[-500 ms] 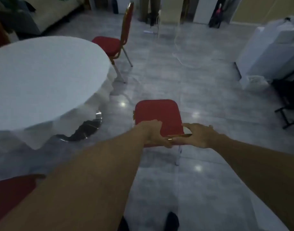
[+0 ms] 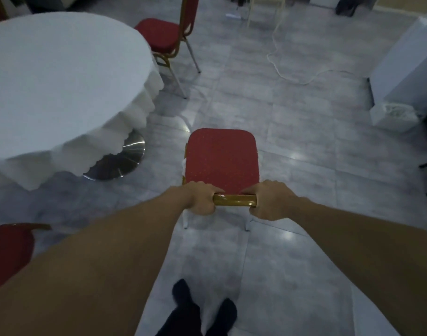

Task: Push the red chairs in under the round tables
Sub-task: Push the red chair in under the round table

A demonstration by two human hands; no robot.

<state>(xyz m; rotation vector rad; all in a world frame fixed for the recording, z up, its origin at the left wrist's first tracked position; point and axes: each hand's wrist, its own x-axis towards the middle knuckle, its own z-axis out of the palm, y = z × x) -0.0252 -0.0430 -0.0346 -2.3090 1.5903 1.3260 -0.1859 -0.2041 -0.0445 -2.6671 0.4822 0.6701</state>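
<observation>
While both arms reach fwd, the left hand (image 2: pixel 201 198) and right hand (image 2: pixel 268 201) are each clamped on the gold top rail (image 2: pixel 234 199) of a red chair (image 2: pixel 221 160), one at each end, knuckles up, fingers curled over the far side. A short bare stretch of rail shows between the fists.

Containers: a white bin w/ a liner bag (image 2: pixel 393 117) sits well off to the right of the right hand, beside a white cabinet (image 2: pixel 406 76). Contents cannot be made out.

Chair orientation: seat extends straight away from the hands, backrest nearest the person, front edge pointing up-frame. Rail's long axis runs left-right, across the line of the arms. Two pale rear legs show just below the hands, on the grey tiled floor (image 2: pixel 292 122).

Round table (image 2: pixel 57 81) w/ white cloth lies fwd and left of the left hand, apart from the held chair; chrome base (image 2: pixel 127 161) visible under the cloth hem. Chair is not under the table.

A second red chair (image 2: pixel 159 35) stands beyond the left hand at the table's far edge, seat partly under the cloth. A third red seat (image 2: pixel 6 253) shows at the left edge, beside the left forearm. White cord (image 2: pixel 280 71) trails on the floor ahead of the right hand. Dark shoes (image 2: pixel 202 309) below, between the arms.
</observation>
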